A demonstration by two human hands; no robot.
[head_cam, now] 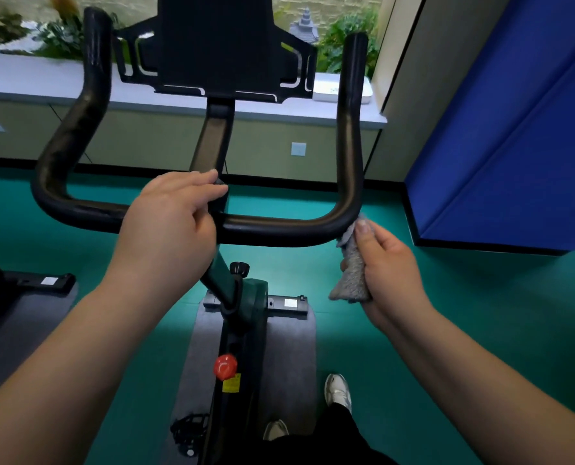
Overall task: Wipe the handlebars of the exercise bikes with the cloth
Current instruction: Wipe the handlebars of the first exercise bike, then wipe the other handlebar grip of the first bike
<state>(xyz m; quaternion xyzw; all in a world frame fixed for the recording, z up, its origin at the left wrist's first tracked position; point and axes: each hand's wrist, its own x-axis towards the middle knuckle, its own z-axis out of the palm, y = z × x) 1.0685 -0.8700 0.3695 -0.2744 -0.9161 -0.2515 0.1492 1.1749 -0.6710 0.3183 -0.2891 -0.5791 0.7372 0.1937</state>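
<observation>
A black U-shaped handlebar (279, 229) of an exercise bike fills the middle of the head view, its two arms rising toward a dark console. My left hand (172, 216) grips the centre of the bar where it meets the stem. My right hand (385, 263) holds a bunched grey cloth (351, 273) and presses its top end against the lower right bend of the bar.
The bike's green frame (245, 297) with a red knob (225, 366) stands on a grey mat (292, 357) over teal floor. A second bike's base (27, 283) lies at left. A blue padded wall (514, 129) is at right, a windowsill behind. My shoes show below.
</observation>
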